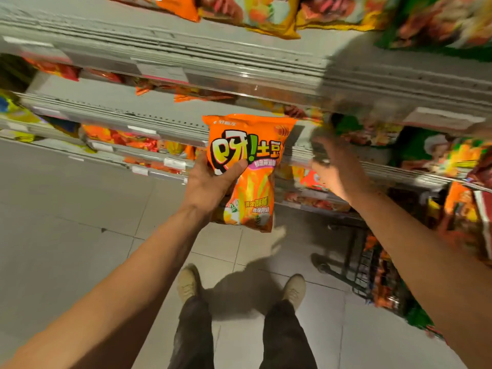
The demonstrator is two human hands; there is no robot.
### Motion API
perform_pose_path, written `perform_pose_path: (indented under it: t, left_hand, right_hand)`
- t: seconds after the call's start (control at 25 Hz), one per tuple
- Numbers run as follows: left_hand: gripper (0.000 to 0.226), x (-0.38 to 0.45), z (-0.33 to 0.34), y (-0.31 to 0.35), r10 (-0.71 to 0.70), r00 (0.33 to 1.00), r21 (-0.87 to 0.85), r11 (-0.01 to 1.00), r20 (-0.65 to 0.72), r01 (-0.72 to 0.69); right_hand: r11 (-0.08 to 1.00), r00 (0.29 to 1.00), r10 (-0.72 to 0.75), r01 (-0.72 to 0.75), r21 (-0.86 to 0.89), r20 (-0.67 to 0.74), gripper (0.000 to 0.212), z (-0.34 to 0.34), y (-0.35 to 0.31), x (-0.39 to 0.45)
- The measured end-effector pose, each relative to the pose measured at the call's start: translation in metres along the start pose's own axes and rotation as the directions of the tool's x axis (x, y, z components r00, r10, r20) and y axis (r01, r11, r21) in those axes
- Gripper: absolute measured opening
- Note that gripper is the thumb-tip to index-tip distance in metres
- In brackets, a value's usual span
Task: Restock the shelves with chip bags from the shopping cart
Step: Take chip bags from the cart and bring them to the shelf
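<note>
The bag (249,171) stands upright in mid-air in front of the shelves (165,62), long axis vertical, top seam up, printed face toward the person. It's a puffy, glossy orange foil pack w/ crimped top and bottom edges, big yellow-green lettering and chip-stick pics lower down.

Left hand (210,183) grips it at the left edge, about mid-height: thumb (235,169) curled across the front, just under the big lettering; the other fingers go round behind, hidden.

Right hand (331,169) is raised right of the bag, near it but apart, close to a shelf edge. It's badly blurred, so can't tell if its fingers are curled or straight, or whether they hold anything.

Shelves are pale grey metal w/ ribbed front rails and white price tags, rows of orange, red and green packs on them. Black wire cart (372,275) sits low right w/ more orange packs inside. Floor (66,209) is pale square tile. Tan shoes (187,284) and dark trousers at near centre.
</note>
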State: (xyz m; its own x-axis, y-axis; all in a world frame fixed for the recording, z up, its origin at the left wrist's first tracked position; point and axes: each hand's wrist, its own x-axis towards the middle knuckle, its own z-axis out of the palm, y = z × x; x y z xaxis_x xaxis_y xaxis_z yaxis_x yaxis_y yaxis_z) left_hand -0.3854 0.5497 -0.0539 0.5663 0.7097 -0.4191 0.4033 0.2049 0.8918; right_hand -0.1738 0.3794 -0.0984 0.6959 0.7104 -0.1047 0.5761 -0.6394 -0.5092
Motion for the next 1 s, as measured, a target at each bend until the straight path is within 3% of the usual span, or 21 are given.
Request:
perform_pose_path:
  t: [0.12,0.28,0.4,0.6,0.8,1.0]
  left_hand:
    - [0.044,0.038,-0.055,-0.012,-0.02,0.999,-0.029,0.999,0.032,0.021]
    - [0.042,0.078,-0.13,-0.03,0.007,0.998,-0.024,1.0,0.06,-0.006]
    - [0.037,0.096,-0.175,-0.032,0.008,0.998,-0.036,0.999,0.061,-0.006]
    - [0.036,0.146,-0.224,-0.012,0.075,0.997,-0.013,0.997,-0.01,-0.075]
    - [0.038,0.196,-0.226,0.022,0.139,0.987,-0.141,0.982,0.086,-0.126]
    - [0.015,0.239,-0.212,0.044,0.195,0.979,-0.149,0.972,0.064,-0.184]
  right_hand:
    - [0.977,0.994,-0.06,0.077,-0.2,0.088,0.062,0.05,-0.07,0.018]
    - [0.898,0.991,0.031,0.03,-0.439,0.131,0.063,0.113,-0.156,0.042]
    - [0.884,0.98,0.151,-0.074,-0.461,0.132,0.073,0.139,-0.198,0.051]
    - [0.901,0.98,0.112,-0.029,-0.433,0.167,0.088,0.165,-0.221,0.078]
    - [0.858,0.988,0.089,-0.012,-0.514,0.126,0.102,0.178,-0.214,0.069]
    - [0.843,0.982,0.165,-0.093,-0.53,0.09,0.105,0.177,-0.22,0.066]
